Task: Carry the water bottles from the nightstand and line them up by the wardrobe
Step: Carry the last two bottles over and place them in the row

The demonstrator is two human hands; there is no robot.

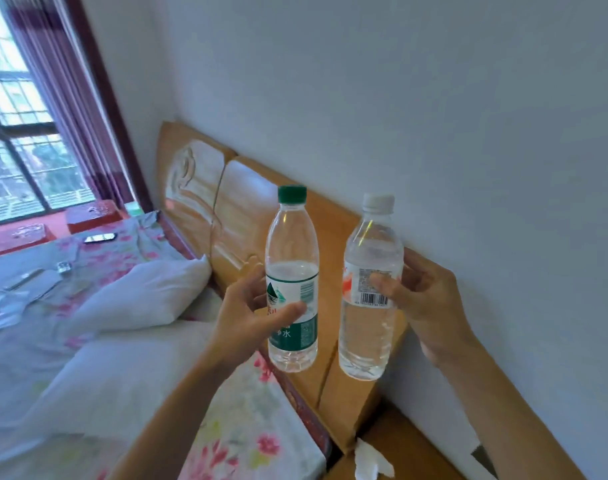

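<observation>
While both bottles hang upright before the wooden headboard [233, 209], carrying looks to be the step in hand. The left hand [247, 313] has its grip round the green-capped water bottle [292, 282], and the right hand [423, 299] round the white-capped water bottle [368, 289]. Next calls for turning toward the wardrobe, which is out of view. The wood below is perhaps the nightstand [416, 441].

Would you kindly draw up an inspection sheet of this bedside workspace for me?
Surface: wooden nightstand at the bottom edge, mostly out of frame.
Job's things: green-capped bottle and white-capped bottle, upright, partly full, held in the air.
Clutter: white tissue on the nightstand; dark phone on the bed.
Grippers: left hand grips the green-capped bottle; right hand grips the white-capped bottle.
Cables: nothing seen.
Surroundings: wooden headboard, pillows, white wall, curtained window.
</observation>
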